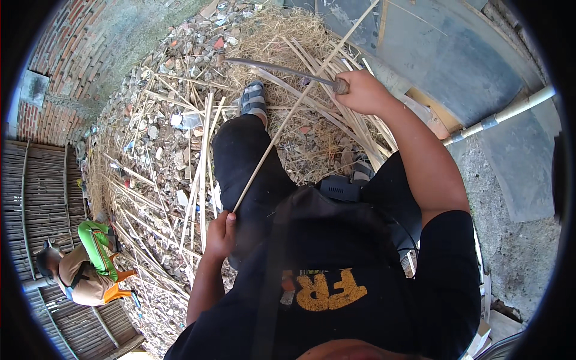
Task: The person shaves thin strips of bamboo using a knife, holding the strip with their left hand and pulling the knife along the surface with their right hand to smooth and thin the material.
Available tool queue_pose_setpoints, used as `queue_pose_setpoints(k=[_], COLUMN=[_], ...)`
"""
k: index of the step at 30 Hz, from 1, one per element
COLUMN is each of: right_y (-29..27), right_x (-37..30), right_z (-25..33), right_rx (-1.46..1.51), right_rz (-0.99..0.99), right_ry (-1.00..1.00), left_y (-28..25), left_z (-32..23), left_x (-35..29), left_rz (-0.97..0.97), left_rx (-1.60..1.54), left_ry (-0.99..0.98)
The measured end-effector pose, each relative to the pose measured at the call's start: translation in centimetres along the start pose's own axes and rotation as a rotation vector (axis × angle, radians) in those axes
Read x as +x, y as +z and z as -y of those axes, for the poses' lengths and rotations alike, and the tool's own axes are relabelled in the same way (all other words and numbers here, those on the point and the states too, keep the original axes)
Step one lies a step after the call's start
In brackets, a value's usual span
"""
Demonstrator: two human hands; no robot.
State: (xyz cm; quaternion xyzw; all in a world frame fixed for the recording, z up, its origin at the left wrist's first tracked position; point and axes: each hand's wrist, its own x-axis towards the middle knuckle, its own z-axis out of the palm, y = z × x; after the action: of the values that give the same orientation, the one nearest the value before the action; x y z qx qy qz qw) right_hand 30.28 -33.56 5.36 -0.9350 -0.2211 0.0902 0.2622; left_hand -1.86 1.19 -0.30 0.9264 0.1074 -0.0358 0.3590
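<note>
Your left hand (221,233) is gripping a bamboo strip (282,129) slanting far-right; your right hand (360,91) is clenching a curved knife (273,67) pointing left, above scattered bamboo slats (198,162).

You worked outdoors in hard sunlight. The ground (156,129) ahead of your grip was rubble and broken tile, strewn with cut bamboo strips (198,162) and dry straw (282,30). A brick wall (57,54) stood far to the left, a slatted bamboo fence (36,186) below it, and grey concrete (444,54) lay to the right.
</note>
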Motion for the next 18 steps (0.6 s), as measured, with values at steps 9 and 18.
queue_pose_setpoints(k=[9,18], right_y=[2.5,0.6], right_x=[1.7,-0.4], right_z=[-2.6,0.8], right_rx=[-0.006,-0.021], right_rz=[0.033,0.092], right_ry=[-0.125,-0.119], left_y=[0.4,0.7], left_z=[0.2,0.6], left_x=[-0.1,-0.9], left_rz=[-0.016,-0.063], left_rx=[0.019,0.112], left_ry=[-0.024,-0.056])
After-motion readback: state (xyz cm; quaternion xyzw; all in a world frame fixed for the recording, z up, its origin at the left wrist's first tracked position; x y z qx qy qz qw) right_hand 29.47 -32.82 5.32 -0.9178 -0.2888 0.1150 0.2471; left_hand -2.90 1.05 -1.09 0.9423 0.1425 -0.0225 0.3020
